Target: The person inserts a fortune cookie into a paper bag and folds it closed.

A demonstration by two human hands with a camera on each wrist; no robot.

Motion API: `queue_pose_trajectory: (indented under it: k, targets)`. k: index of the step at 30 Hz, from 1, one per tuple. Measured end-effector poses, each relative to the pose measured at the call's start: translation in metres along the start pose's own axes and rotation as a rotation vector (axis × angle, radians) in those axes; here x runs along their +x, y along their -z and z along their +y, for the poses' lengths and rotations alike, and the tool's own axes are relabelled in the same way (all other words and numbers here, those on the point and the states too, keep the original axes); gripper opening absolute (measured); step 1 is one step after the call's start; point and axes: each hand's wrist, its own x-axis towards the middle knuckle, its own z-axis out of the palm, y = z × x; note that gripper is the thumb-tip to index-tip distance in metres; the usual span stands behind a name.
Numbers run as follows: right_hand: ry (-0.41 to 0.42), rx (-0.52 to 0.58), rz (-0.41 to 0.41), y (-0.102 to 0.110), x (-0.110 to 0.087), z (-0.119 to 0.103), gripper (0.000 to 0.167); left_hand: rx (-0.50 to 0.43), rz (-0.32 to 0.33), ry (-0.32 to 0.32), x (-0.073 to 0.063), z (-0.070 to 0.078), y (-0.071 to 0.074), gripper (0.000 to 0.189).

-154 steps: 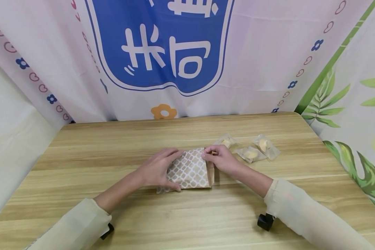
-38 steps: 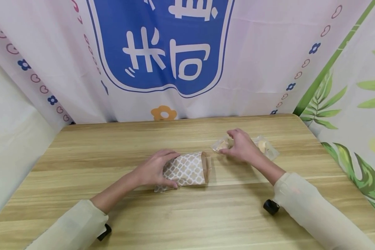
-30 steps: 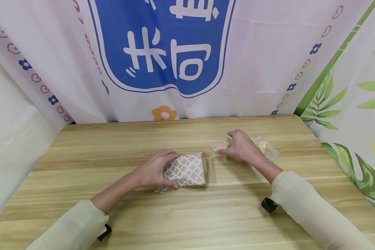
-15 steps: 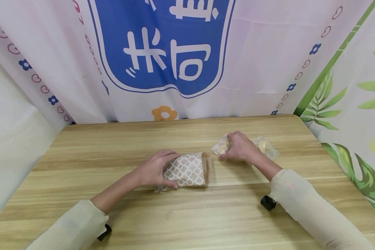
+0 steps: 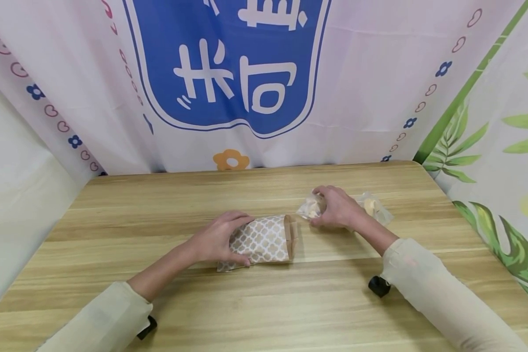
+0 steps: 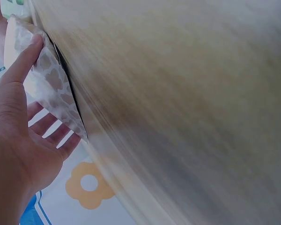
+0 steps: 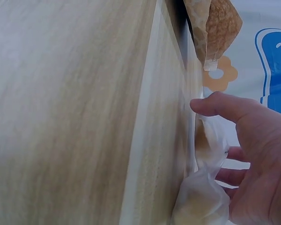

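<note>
My left hand (image 5: 220,237) grips the closed end of a flat paper bag (image 5: 264,238) with a white lattice print, thumb on the near side and fingers on the far side. The bag lies on the table with its brown mouth open to the right. My right hand (image 5: 336,208) curls over a pale yellow snack in a clear wrapper (image 5: 310,208), thumb near and fingers far. In the right wrist view a second wrapped snack (image 7: 201,201) sits close by, partly under the palm. Another wrapped snack (image 5: 370,205) lies right of the hand, partly hidden by it.
The wood-grain table (image 5: 229,308) ends at a printed curtain (image 5: 361,88) at the back. A leaf-printed cloth (image 5: 510,195) hangs along the right side. Black wrist cameras (image 5: 379,286) sit under both forearms.
My right hand has left the bag's mouth, which now stands wider, and gone to the wrapped snacks. Its fingers have since drawn in around them. The left hand stays on the bag.
</note>
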Motion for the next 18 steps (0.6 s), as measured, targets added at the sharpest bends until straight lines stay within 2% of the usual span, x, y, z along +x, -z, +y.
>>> queue_pose_trajectory:
  k: [11,18]
  targets:
    - [0.101,0.037,0.048,-0.0004,-0.0045,0.0013,0.081,0.001,0.000,0.002,0.0012,-0.0001,-0.0006,0.104]
    - [0.119,0.036,0.067,0.0015,-0.0059,0.0017,0.081,-0.006,0.004,0.001,0.0004,-0.0007,-0.0012,0.104]
